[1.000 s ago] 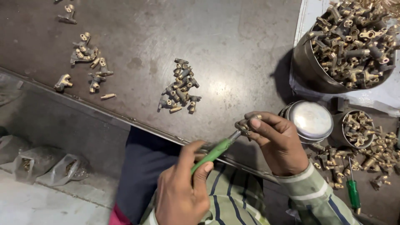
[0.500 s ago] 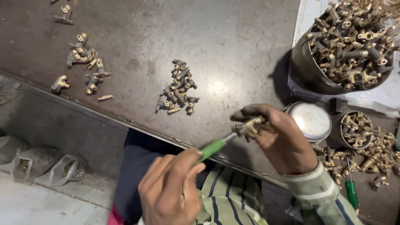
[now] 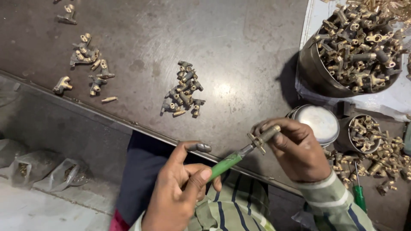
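Observation:
My right hand grips a small brass fitting by its end, just off the near edge of the dark metal table. My left hand holds a green-handled screwdriver, its metal tip set into the fitting. Both hands hover above my lap, over a striped shirt. A small pile of brass fittings lies on the table beyond the hands.
A large metal bowl heaped with brass fittings stands at the far right on white cloth. A round tin lid, a small cup of fittings, loose fittings and a second green screwdriver lie right. More fittings sit left; plastic bags below.
My right hand has turned the fitting, which now points up and right. My left hand has shifted slightly, keeping the screwdriver tip in the fitting.

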